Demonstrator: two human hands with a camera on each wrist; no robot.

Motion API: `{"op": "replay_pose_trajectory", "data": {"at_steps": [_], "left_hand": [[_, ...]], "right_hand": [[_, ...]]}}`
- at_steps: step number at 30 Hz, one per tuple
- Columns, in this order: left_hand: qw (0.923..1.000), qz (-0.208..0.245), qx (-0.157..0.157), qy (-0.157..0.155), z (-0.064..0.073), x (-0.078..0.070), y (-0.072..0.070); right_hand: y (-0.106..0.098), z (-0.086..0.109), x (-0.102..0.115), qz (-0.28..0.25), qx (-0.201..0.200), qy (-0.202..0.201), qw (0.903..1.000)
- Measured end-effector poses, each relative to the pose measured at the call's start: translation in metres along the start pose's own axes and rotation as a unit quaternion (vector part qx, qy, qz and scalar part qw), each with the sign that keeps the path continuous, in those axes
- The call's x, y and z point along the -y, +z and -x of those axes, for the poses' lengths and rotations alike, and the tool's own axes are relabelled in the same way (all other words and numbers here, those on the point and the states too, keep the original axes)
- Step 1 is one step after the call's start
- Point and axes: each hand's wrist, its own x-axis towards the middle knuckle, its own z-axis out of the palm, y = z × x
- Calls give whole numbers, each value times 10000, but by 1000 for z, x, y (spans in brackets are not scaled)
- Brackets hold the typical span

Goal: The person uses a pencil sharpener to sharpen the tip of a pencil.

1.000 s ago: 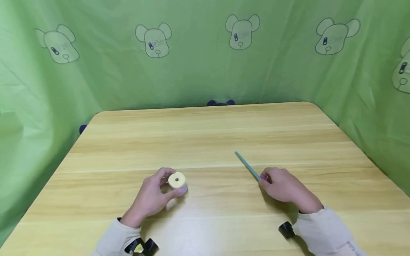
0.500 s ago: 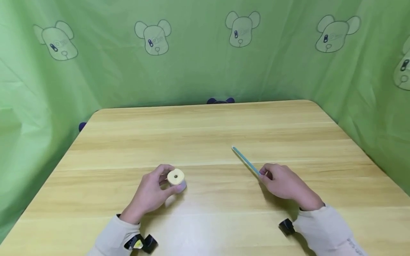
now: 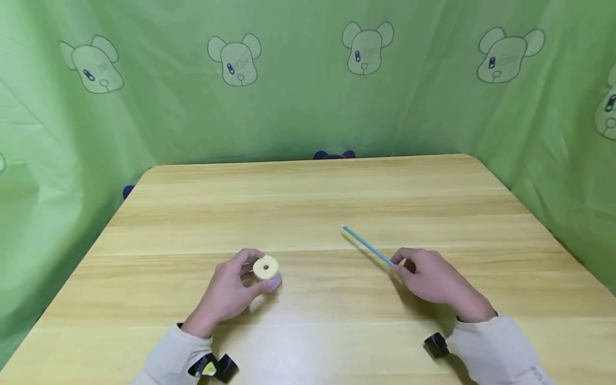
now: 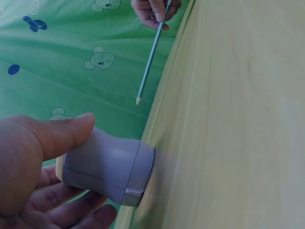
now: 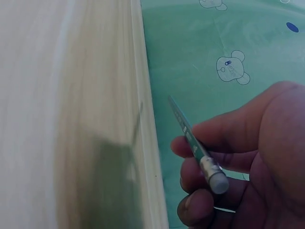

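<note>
My left hand (image 3: pixel 227 291) grips a pencil sharpener (image 3: pixel 266 268) between thumb and fingers. It stands upright, with a cream top that has a small round hole, and a grey-purple body (image 4: pixel 102 160) whose base is right at the tabletop. In my right hand (image 3: pixel 430 276) a blue-green pencil (image 3: pixel 368 245) is pinched near its eraser end (image 5: pixel 217 180). Its pale tip (image 4: pixel 138 100) points forward and to the left in the head view, raised over the table with a shadow below. The pencil and the sharpener are apart.
The wood-grain table (image 3: pixel 308 203) stretches ahead of both hands. Green curtain (image 3: pixel 298 112) with printed bear heads surrounds its back and sides. Small black devices are strapped at the left cuff (image 3: pixel 212 368) and right cuff (image 3: pixel 436 345).
The pencil's tip has swung to the left, while my right hand has kept nearly the same place. My left hand and the sharpener have stayed put.
</note>
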Motion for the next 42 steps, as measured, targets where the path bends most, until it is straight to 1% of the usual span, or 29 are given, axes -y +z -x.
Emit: {"op": "replay_pose_trajectory", "data": {"at_steps": [3,5,8,13,20,25,30,34,38,42], "left_hand": [[10000,-4,-6,80,1,1,1],[10000,-15,-26,81,2,1,1],[10000,-41,-58,15,3,1,1],[9999,-56,-52,-124,6,1,0],[9997,-77,-112,-182,9,2,-1],[9998,-43,-111,-181,8,2,-4],[9998,5,-196,-42,3,2,-12],[9990,162,-376,190,-1,4,-16],[9967,359,-564,469,-2,9,-16],[9955,522,-530,579,-1,12,-13]], "right_hand": [[-2,1,0,5,-14,-81,10000],[-3,1,1,26,-45,-134,9999],[-4,2,2,43,-65,-199,9998],[-4,5,2,10,-57,-158,9999],[-6,5,0,-14,-58,-190,9998],[-7,3,1,26,-128,-284,9995],[-5,0,4,-30,-399,-433,9983],[1,-2,4,-148,-632,-544,9964],[8,-4,1,-199,-812,-667,9943],[12,-3,0,-88,-1121,-810,9904]]}}
